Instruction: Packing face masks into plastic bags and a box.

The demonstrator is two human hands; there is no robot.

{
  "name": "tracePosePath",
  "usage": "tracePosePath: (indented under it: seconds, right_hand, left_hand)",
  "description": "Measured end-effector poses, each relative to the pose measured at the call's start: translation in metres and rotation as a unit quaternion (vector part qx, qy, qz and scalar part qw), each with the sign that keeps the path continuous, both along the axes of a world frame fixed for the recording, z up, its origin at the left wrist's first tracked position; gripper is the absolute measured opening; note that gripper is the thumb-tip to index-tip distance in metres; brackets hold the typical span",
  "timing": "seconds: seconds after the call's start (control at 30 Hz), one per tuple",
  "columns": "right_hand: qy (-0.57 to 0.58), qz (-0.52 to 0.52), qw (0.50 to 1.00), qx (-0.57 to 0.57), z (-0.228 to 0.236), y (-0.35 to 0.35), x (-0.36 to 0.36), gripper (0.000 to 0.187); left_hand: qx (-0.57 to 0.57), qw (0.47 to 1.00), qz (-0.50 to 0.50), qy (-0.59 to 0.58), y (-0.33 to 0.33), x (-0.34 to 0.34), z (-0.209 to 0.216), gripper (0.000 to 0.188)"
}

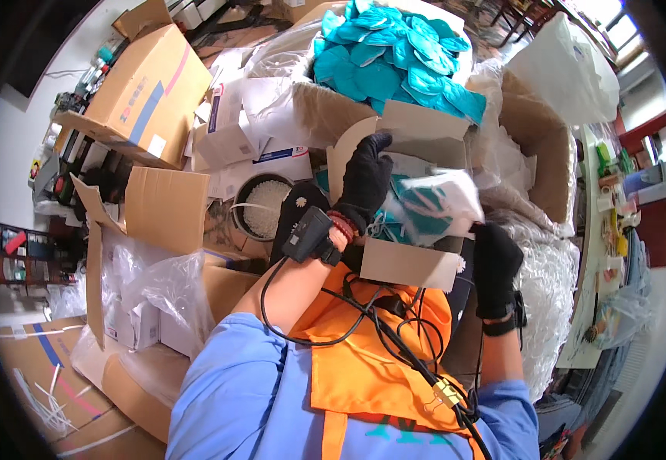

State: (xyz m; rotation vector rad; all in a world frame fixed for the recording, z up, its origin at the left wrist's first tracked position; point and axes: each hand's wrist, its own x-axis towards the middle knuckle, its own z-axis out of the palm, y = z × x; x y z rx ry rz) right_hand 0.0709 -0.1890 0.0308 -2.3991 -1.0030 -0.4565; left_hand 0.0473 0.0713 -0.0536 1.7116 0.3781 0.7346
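A white cardboard box (410,264) stands open between my knees, holding teal and white pieces that look like face masks with thin white straps. My left hand (367,180), in a black glove, is curled at the box's left side, its fingers closed over that edge. To the right of the box, my black-gloved right hand (498,261) pinches the corner of a white-and-teal face mask (440,207). Motion blurs this piece, and whether it is one or several layers I cannot tell. Beyond the box, a heap of teal face masks (394,57) fills a large lined carton.
At left stand a tall brown carton (145,92) and an open carton (164,203) with plastic lining. A pot of white granules (264,203) sits near my left knee. Another lined carton (536,146) is at right, below a white plastic bag (567,69). Cables (379,326) hang across my orange apron.
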Motion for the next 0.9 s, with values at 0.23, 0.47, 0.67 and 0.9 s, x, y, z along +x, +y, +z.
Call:
tracePosePath:
  seconds: [0.23, 0.47, 0.67, 0.9]
  right_hand:
    - [-0.052, -0.030, 0.998, -0.023, 0.010, -0.009, 0.005, 0.008]
    - [-0.039, -0.028, 0.997, -0.059, 0.006, -0.036, 0.015, 0.011]
    - [-0.008, -0.037, 0.999, -0.008, 0.001, -0.042, 0.025, 0.017]
    - [0.070, -0.058, 0.994, 0.059, -0.009, -0.042, 0.029, 0.013]
  left_hand:
    - [0.050, 0.998, -0.022, 0.003, -0.006, 0.002, -0.009, 0.043]
    - [0.058, 0.996, -0.068, 0.013, -0.007, 0.002, 0.002, 0.047]
    - [0.034, 0.974, -0.224, 0.014, -0.010, -0.002, 0.007, 0.051]
    - [0.087, 0.967, -0.209, 0.117, -0.015, -0.005, 0.014, 0.042]
